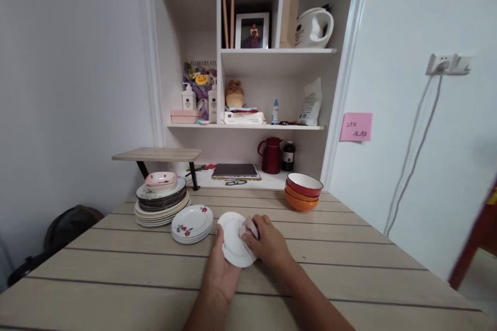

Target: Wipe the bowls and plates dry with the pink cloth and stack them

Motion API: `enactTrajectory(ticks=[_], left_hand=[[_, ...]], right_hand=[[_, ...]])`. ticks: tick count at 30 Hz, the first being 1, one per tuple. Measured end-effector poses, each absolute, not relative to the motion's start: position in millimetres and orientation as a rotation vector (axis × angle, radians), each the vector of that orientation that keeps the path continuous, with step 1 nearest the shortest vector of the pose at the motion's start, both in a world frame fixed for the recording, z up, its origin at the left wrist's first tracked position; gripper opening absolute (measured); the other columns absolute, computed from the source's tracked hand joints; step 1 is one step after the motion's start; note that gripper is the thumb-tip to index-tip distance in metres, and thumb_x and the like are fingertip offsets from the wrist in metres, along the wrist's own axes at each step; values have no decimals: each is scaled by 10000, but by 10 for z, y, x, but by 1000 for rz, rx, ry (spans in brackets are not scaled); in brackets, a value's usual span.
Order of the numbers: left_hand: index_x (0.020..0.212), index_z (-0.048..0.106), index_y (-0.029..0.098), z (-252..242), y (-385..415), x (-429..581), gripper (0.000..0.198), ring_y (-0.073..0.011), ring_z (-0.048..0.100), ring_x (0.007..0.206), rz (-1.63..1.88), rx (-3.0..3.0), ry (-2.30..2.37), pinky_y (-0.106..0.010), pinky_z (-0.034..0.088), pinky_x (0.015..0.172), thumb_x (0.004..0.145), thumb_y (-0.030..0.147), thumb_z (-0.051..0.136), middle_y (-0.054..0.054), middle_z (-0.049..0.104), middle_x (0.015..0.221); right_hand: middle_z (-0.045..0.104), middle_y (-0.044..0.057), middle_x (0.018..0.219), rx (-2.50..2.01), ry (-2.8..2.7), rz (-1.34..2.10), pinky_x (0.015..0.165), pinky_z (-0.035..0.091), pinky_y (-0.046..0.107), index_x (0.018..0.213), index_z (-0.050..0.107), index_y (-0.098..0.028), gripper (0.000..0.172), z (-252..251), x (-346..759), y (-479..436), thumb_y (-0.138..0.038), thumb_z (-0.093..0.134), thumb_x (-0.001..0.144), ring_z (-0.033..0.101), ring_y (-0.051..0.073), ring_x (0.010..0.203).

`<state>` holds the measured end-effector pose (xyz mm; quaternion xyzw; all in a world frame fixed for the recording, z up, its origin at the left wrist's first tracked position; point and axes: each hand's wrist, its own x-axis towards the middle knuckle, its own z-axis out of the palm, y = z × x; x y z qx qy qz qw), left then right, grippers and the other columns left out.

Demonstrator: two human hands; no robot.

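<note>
My left hand [222,264] holds a small white plate [232,243] from its left side and from below, the thumb on its rim. A crumpled pale cloth or tissue [249,228] is bunched in the fingers of my right hand [267,240], pressed on the right part of the plate's face. Just left of the plate stands a stack of small white plates with red flowers [193,221]. Farther left is a taller stack of plates [161,208], topped by pink-dotted bowls [161,180].
Stacked red and orange bowls [303,197] stand at the table's back right. A small raised wooden shelf [157,154] is at the back left. Behind the table [349,269], a shelf unit holds a red jug [271,156], a dark bottle [288,156] and a laptop [235,170].
</note>
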<state>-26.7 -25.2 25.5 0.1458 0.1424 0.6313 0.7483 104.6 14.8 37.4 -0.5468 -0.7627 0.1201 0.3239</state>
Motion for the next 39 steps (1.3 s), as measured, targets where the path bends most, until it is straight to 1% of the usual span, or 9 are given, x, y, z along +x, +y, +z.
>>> enactTrajectory(ticks=[4, 9, 13, 19, 26, 30, 35, 37, 39], left_hand=[[1144, 705, 111, 274, -244, -310, 421, -276, 697, 1059, 1447, 298, 327, -436, 458, 1044, 956, 433, 509, -153, 772, 1005], [1151, 693, 120, 336, -338, -197, 470, -274, 698, 1053, 1254, 305, 417, -433, 471, 1016, 928, 502, 535, -145, 768, 1027], [1254, 643, 156, 348, -391, -115, 567, -283, 670, 1117, 1149, 344, 357, -446, 460, 1016, 896, 582, 534, -137, 756, 1093], [1241, 654, 158, 271, -309, -201, 471, -281, 694, 1063, 1312, 294, 317, -470, 451, 1027, 916, 487, 564, -128, 773, 1031], [1214, 670, 124, 264, -266, -313, 414, -275, 707, 1031, 1486, 245, 332, -435, 477, 1017, 952, 411, 527, -154, 763, 1044], [1149, 699, 131, 294, -324, -232, 378, -268, 715, 1002, 1354, 269, 334, -419, 490, 992, 936, 410, 559, -133, 772, 1005], [1172, 691, 155, 297, -353, -147, 429, -280, 720, 975, 1235, 268, 377, -454, 488, 974, 908, 476, 583, -115, 779, 977], [1179, 691, 154, 278, -336, -152, 405, -282, 716, 996, 1256, 270, 353, -456, 482, 985, 921, 442, 571, -117, 781, 976], [1215, 679, 161, 254, -310, -181, 391, -280, 706, 1033, 1330, 279, 289, -453, 472, 1006, 936, 404, 553, -124, 776, 1018]], right_hand=[[587, 26, 968, -1192, -2220, 419, 727, 382, 278, 989, 627, -231, 202, 419, 1012, 48, -314, 657, 807, 575, 193, 851], [545, 5, 967, -940, -2180, 454, 780, 416, 271, 992, 641, -248, 194, 510, 963, -50, -247, 668, 799, 573, 176, 885], [518, 24, 1019, -1130, -1975, 355, 782, 420, 278, 1009, 646, -243, 162, 473, 996, 52, -266, 617, 851, 589, 175, 889], [516, 45, 1014, -1428, -1979, 277, 675, 385, 276, 997, 656, -221, 187, 355, 1083, 188, -338, 608, 859, 587, 181, 816], [536, 23, 969, -1138, -2259, 425, 765, 416, 287, 1020, 668, -239, 203, 400, 1004, 42, -298, 641, 827, 581, 193, 877], [535, 25, 1048, -976, -2231, 475, 826, 445, 293, 1147, 637, -270, 333, 459, 964, -18, -239, 641, 816, 582, 188, 927], [536, 69, 1203, -1001, -2043, 440, 924, 436, 345, 1343, 468, -263, 548, 418, 953, 54, -193, 615, 820, 579, 222, 1066], [555, 78, 1195, -1064, -1964, 409, 917, 433, 361, 1279, 474, -234, 481, 387, 968, 109, -195, 605, 818, 576, 236, 1069], [579, 70, 1115, -1145, -1922, 379, 861, 438, 355, 1124, 523, -217, 314, 370, 990, 151, -210, 598, 819, 589, 236, 995]])
